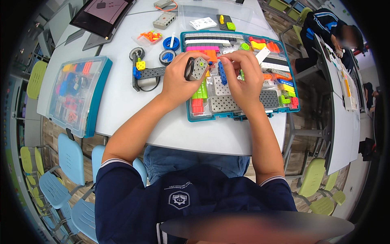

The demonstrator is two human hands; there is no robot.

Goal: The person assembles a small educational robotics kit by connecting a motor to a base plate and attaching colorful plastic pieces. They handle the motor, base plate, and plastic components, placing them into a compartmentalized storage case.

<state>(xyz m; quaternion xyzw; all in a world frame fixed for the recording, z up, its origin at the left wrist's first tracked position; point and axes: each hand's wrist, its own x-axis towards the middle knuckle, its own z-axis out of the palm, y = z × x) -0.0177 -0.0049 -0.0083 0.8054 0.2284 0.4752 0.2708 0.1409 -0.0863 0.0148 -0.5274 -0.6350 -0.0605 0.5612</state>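
Note:
Over the front of an open teal-edged parts case [291, 110], my left hand [178, 79] is closed round a light grey block [200, 67] with a round green-centred face and a black curved part beside it. My right hand [246, 81] pinches a small blue piece with holes [222, 73] between thumb and fingers. The two pieces are close but apart. Under my hands the case holds grey perforated plates [224, 104], green and red blocks [198, 105] and several other coloured parts. Left of my left hand lies a partly built model [151, 72] of dark beams, a wheel and yellow and blue connectors.
Wheels with blue hubs [171, 43], a bag of orange pieces [151, 37] and a grey box [164, 20] lie beyond the model. A closed clear-lidded case [77, 95] is at the table's left edge, a laptop [101, 16] behind it. Another person [331, 34] works at the right.

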